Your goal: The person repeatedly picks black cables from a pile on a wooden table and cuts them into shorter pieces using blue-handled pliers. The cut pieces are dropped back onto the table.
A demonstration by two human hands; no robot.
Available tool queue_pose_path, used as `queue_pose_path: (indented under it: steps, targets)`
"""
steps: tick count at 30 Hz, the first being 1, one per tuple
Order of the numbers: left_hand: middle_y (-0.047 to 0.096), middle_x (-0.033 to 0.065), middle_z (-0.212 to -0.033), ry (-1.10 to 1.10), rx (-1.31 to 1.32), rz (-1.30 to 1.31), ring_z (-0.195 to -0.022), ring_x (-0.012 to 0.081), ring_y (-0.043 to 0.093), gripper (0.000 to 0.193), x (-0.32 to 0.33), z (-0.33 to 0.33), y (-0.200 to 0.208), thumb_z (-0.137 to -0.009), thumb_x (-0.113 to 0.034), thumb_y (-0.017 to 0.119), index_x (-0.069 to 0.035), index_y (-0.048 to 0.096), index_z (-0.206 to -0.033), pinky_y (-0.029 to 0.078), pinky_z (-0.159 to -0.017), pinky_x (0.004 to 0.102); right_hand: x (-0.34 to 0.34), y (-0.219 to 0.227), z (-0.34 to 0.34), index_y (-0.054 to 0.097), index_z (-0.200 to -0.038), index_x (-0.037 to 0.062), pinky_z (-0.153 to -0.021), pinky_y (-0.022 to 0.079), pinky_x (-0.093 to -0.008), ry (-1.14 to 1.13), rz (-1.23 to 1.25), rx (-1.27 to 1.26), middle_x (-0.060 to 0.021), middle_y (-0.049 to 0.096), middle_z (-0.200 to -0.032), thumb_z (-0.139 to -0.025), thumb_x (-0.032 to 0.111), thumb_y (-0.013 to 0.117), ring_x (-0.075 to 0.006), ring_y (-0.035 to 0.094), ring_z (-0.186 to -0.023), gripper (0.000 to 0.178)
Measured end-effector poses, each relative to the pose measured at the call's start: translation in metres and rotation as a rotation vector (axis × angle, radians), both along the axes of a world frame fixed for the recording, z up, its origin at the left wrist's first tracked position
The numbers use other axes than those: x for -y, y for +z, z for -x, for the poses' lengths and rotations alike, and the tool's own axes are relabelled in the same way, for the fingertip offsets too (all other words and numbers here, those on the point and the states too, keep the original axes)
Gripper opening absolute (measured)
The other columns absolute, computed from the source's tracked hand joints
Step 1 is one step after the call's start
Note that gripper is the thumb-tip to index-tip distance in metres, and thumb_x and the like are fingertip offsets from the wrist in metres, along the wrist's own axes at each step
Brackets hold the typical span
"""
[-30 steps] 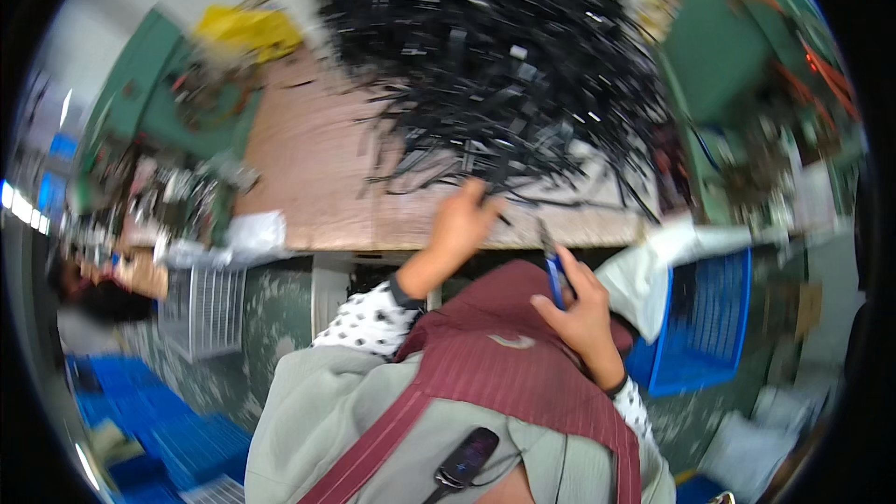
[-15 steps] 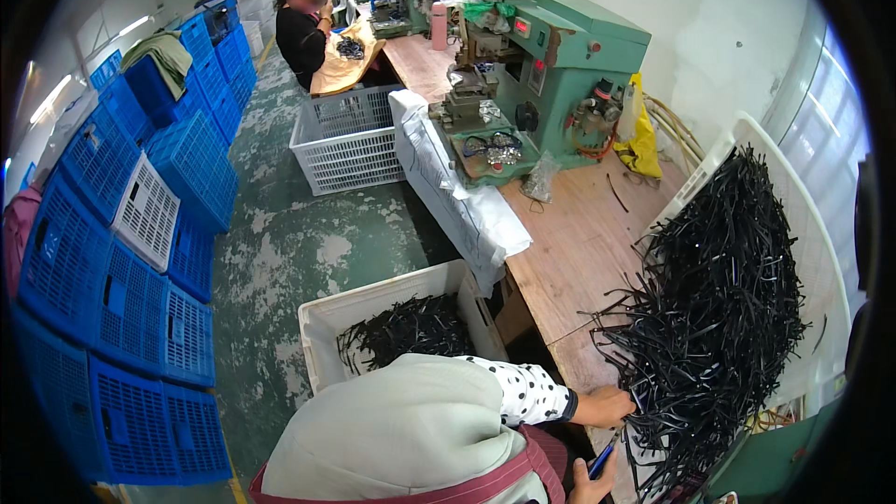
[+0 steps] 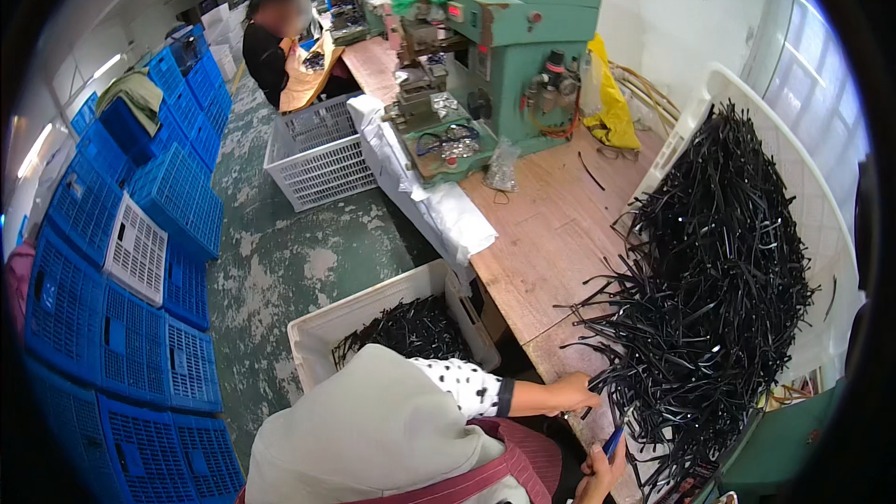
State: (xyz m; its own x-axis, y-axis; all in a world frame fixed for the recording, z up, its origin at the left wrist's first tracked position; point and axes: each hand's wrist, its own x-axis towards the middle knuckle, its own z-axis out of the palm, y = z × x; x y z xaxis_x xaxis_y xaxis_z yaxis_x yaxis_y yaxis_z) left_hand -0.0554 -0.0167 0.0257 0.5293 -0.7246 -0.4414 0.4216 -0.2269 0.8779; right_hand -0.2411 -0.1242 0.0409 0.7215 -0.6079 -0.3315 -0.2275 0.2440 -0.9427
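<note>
My left hand (image 3: 571, 395), in a white sleeve with black dots, is closed at the near edge of a large heap of narrow black strips (image 3: 709, 280). A short black strip (image 3: 587, 410) shows at its fingertips. Below and to the right, my right hand (image 3: 602, 472) is wrapped round a slim blue-handled tool (image 3: 613, 441), its tip pointing up toward the heap. What the tool's working end looks like is too small to make out. The heap spills from a white plastic crate (image 3: 810, 177) tipped on its side on the wooden table (image 3: 537, 252).
A white bin (image 3: 313, 327) with more black strips stands on the floor left of the table. Green machines (image 3: 532, 47) line the far table. A grey crate (image 3: 322, 163) sits beside it. Blue crates (image 3: 75, 280) are stacked at left. Another person (image 3: 271, 42) sits further back.
The view has shifted a little. My left hand has drawn back left from the heap, with a black strip showing at its fingers. My right hand still holds the blue-handled tool.
</note>
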Motion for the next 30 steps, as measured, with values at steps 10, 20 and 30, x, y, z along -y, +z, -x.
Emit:
queue_pose_path:
  steps: [10,20,30]
  targets:
    - [0.063,0.0144,-0.085,0.239,0.941,0.254,-0.074,0.034,0.063,0.032,0.002,-0.016,-0.018,-0.085,-0.021,0.069,-0.003,0.061,-0.11,0.05,-0.064,0.0381,0.045,-0.013,-0.065,0.043,-0.141,0.002,-0.046,0.036,-0.019,0.047,-0.104,0.095,-0.0068,0.061,-0.096,-0.078,0.012,0.064,-0.008,0.049,-0.059,0.067]
    - [0.06,0.0111,-0.094,0.092,1.299,0.567,-0.078,0.0313,0.06,0.042,-0.009,-0.023,-0.031,-0.084,-0.027,0.063,-0.004,0.06,-0.119,0.047,-0.066,0.0412,0.055,-0.019,-0.066,0.044,-0.133,-0.0068,-0.063,0.041,-0.0211,0.043,-0.162,0.209,-0.0054,0.056,-0.085,-0.078,0.005,0.067,-0.012,0.05,-0.068,0.06]
    - [0.059,0.0116,-0.095,0.154,1.205,0.195,-0.084,0.0342,0.059,0.051,-0.004,-0.016,-0.034,-0.065,-0.012,0.059,-0.005,0.057,-0.115,0.047,-0.072,0.0417,0.052,-0.032,-0.069,0.04,-0.142,-0.0062,-0.097,0.04,-0.0296,0.147,0.339,0.156,-0.0138,0.052,-0.129,-0.073,0.016,0.066,-0.0201,0.051,-0.108,0.078]
